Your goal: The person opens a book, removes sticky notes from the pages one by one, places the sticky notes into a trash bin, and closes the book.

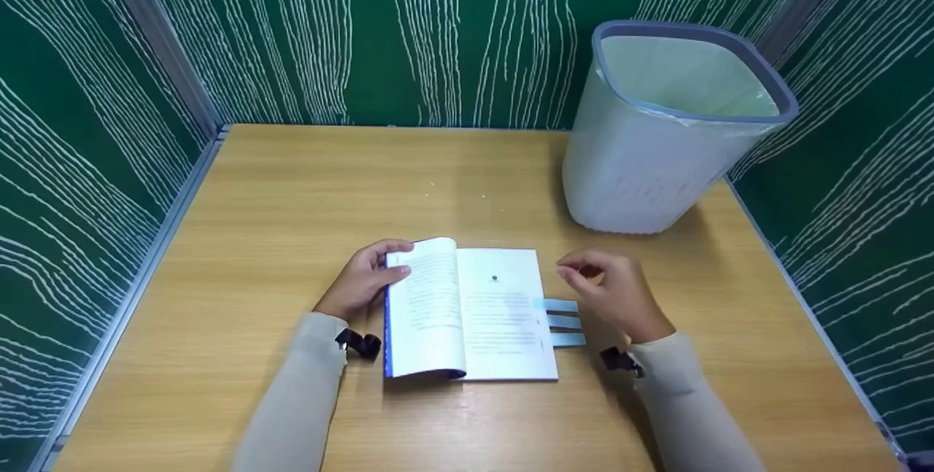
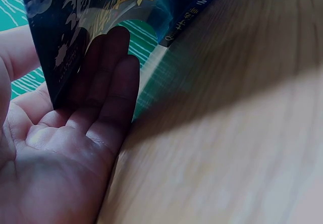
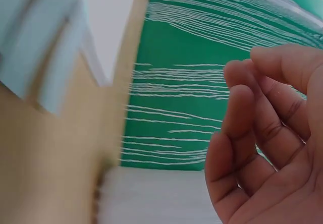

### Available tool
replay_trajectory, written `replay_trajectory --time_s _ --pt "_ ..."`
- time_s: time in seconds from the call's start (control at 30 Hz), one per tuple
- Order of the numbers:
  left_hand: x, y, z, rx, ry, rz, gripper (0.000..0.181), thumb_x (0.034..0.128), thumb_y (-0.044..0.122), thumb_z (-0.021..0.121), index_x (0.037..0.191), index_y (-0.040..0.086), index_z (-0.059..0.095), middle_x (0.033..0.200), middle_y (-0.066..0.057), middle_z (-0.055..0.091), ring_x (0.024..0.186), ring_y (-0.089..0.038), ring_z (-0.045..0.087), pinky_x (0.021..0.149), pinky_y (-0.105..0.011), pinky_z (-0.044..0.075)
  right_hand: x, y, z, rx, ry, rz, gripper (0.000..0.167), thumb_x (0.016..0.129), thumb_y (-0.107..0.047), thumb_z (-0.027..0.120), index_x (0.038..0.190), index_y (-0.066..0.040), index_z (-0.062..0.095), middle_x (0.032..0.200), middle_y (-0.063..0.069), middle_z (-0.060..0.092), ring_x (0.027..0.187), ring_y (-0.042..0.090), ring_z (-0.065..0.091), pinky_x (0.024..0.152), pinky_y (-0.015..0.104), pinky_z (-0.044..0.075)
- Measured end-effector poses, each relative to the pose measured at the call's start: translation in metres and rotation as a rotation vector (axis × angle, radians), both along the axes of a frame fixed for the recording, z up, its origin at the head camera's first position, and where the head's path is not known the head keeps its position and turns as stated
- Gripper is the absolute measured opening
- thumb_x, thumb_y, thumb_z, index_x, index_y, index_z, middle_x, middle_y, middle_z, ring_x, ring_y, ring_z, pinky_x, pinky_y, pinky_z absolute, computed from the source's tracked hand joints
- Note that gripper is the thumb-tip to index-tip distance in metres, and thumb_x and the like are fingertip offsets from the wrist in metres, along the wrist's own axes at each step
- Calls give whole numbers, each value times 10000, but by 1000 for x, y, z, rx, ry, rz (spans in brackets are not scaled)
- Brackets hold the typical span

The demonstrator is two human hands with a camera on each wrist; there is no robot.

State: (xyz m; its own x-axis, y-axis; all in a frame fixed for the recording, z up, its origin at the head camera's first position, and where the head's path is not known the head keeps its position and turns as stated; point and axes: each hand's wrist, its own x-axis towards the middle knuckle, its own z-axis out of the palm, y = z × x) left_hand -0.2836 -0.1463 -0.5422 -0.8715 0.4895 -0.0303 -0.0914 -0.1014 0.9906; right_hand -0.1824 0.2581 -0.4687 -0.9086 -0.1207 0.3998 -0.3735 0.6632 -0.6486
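A book [image 1: 503, 341] with a blue cover lies open on the table, its left-hand pages raised and curving. My left hand [image 1: 365, 279] grips the book's left edge, thumb on the printed page and fingers behind the cover. The left wrist view shows the dark cover [image 2: 60, 42] with gold and white lettering above the palm of that hand. Three light blue sticky tabs [image 1: 563, 322] stick out from the right page's edge. My right hand [image 1: 616, 293] is raised just right of the book, fingers loosely bent and thumb near the fingertips. Nothing shows between them.
A pale waste bin [image 1: 635, 173] with a blue-grey rim and a liner stands at the back right of the wooden table [image 1: 306, 187]. Tiny pale specks lie on the tabletop behind the book. Green walls with white lines [image 1: 372, 34] enclose the back and sides.
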Motion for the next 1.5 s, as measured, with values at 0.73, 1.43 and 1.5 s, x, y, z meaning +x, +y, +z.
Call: replay_trajectory --time_s 0.73,1.43,1.5 --pt "-2 -11 3 -41 -24 36 447 955 67 722 1376 16 582 1221 -155 636 949 -208 689 774 -269 596 -21 0 -63 -308 -378 5 189 928 -219 790 1078 -105 782 1039 42 753 907 208 678 778 250 567" --pt "-1 0 5 -63 5 15 444 952 86 731 1369 20 593 1299 -163 605 1018 -227 672 813 -275 591 -16 12 -69 -201 -500 61 174 882 -232 834 1047 -212 783 1043 9 752 983 229 674 844 272 558" --pt "0 -2 5 -71 -6 17 446 951 102 737 1369 37 598 1309 -160 606 1032 -235 671 819 -280 592 -16 10 -67 -196 -517 63 171 881 -238 834 1044 -231 784 1052 -2 748 997 227 672 864 292 561"
